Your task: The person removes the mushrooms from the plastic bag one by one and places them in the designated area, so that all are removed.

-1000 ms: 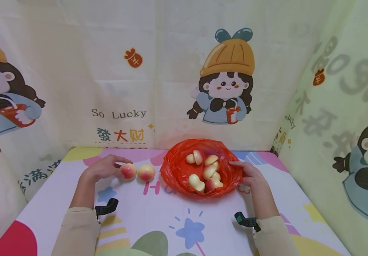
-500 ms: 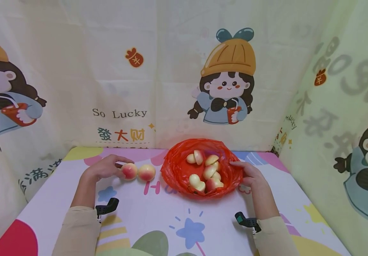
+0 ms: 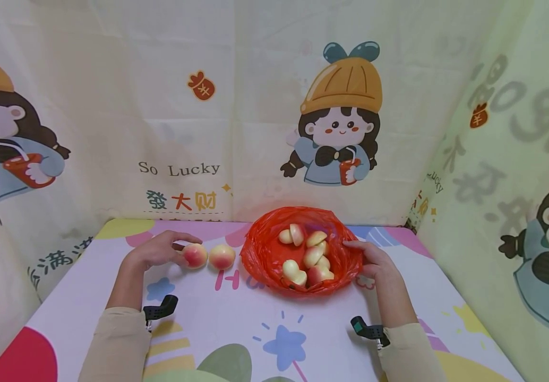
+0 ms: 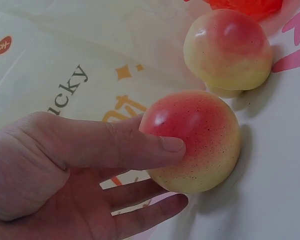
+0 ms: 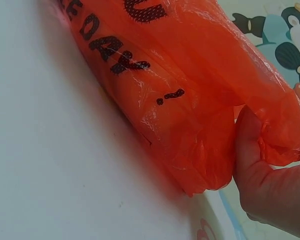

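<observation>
Has a bag (image 3: 268,257) by the far edge of the tabletop (image 3: 226,313), right of its middle, before the backdrop (image 3: 265,79). Holds inside some mushrooms (image 3: 312,256), perhaps five given the overlap. Leads leftward to an inner mushroom (image 3: 222,257), just beside it an outer mushroom (image 3: 195,256), then the left hand (image 3: 160,248). Ends rightward at the right hand (image 3: 372,260), on the bag's rim.

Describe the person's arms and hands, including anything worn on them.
The left hand and right hand wear no gloves. The left sleeve and right sleeve are plain light beige. The left wrist camera is black and angular; the right wrist camera is similar, with a green patch.
</observation>
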{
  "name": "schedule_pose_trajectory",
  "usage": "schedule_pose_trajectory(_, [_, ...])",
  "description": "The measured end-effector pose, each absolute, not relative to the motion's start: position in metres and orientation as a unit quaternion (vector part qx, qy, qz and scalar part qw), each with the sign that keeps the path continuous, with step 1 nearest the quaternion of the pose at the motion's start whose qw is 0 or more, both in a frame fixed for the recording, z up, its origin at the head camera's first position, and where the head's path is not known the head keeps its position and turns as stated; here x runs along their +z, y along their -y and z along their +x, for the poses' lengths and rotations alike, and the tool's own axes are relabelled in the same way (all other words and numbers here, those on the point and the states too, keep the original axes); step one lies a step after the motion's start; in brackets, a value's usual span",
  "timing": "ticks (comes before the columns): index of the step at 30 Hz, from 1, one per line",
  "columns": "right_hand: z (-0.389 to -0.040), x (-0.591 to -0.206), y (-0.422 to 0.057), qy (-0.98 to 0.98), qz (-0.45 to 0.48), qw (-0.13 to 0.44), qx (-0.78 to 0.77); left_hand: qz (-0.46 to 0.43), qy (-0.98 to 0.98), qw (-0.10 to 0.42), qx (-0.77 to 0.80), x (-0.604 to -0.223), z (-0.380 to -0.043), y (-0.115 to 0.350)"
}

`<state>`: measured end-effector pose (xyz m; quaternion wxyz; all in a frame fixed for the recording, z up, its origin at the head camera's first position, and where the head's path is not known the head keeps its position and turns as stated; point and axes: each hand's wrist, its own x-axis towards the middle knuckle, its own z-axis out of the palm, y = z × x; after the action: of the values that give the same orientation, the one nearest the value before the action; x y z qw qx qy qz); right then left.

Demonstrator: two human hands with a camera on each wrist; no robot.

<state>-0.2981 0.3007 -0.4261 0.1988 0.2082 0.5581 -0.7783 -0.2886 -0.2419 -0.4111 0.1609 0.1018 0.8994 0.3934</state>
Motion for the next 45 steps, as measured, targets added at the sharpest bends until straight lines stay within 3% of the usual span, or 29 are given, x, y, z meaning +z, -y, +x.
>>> schedule_pose_trajectory(22, [-0.297,-0.426,-0.3,-0.553,0.207,0.203,-0.781,0.109,-0.893,0.149,0.411,-0.407,-0.287,0.246])
schedule_pose_trajectory(37, [-0.297,-0.425,-0.303,-0.546,0.205,0.205,-0.786,0.121,-0.888,0.019,0.444,-0.382,-0.284,0.237])
schedule_pose_trajectory(45, [-0.299,-0.426,-0.303,-0.555,0.192,0.211,-0.781,0.141,-0.884,-0.007,0.447,-0.37,-0.28,0.223])
